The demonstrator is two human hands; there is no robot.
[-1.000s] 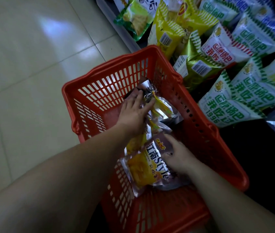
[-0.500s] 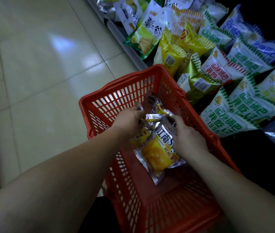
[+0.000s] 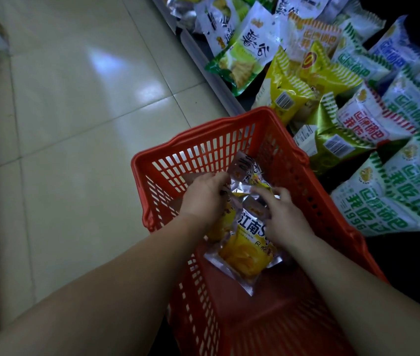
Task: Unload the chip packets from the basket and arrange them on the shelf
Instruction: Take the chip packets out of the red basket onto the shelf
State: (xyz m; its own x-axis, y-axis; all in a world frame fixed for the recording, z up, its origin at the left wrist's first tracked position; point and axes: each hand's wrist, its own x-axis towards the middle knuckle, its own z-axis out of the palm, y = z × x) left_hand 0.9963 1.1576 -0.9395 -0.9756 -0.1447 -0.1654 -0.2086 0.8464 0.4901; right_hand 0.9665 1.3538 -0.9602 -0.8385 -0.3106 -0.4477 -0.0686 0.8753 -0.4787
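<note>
Inside the red basket [image 3: 144,160] at centre frame, left hand [image 3: 203,200] and right hand [image 3: 284,218] curl fingers round the chip packets [image 3: 245,254], clear of its walls, open floor [image 3: 80,129] leftward.

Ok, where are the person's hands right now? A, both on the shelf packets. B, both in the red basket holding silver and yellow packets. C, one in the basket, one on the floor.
B: the left hand and right hand are both inside the red basket, holding the silver and yellow chip packets.
</note>
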